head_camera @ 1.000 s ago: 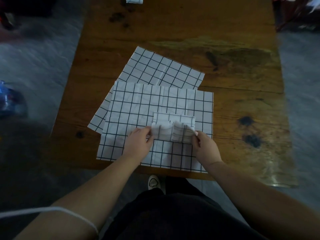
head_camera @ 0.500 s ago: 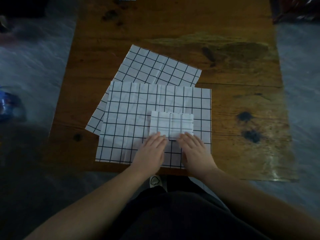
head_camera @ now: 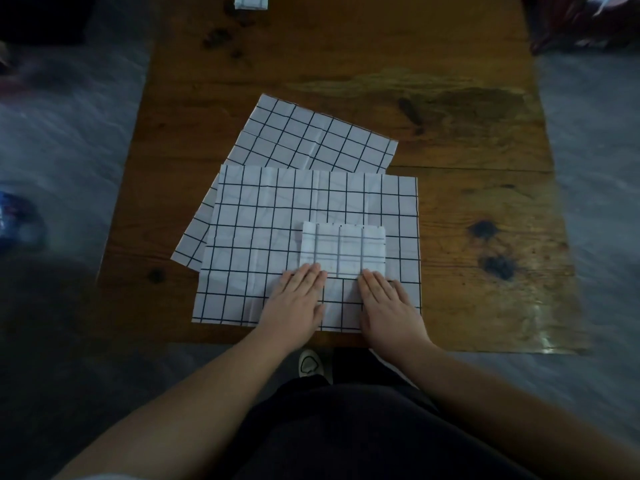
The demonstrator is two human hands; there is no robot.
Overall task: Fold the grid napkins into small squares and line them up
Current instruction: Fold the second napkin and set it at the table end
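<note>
Your left hand [head_camera: 294,303]: fingers [head_camera: 309,273] straight, together, tips pressed flat on near-left edge of folded square [head_camera: 343,249]. Your right hand [head_camera: 389,306]: fingers [head_camera: 373,278] straight, close together, tips on square's near-right corner. Both palms lay down, nearer you than square. Square sat atop open grid napkin [head_camera: 270,220]. Second open napkin [head_camera: 318,136] lay underneath, poking out beyond and left of square. Another folded piece [head_camera: 251,1] sat far beyond square, at table [head_camera: 467,150] edge.

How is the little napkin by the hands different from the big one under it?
The little napkin is folded into a small square; the big napkin lies spread open. The little napkin sits on top; the big napkin lies beneath it on the table. Both are white with dark grid lines.
</note>
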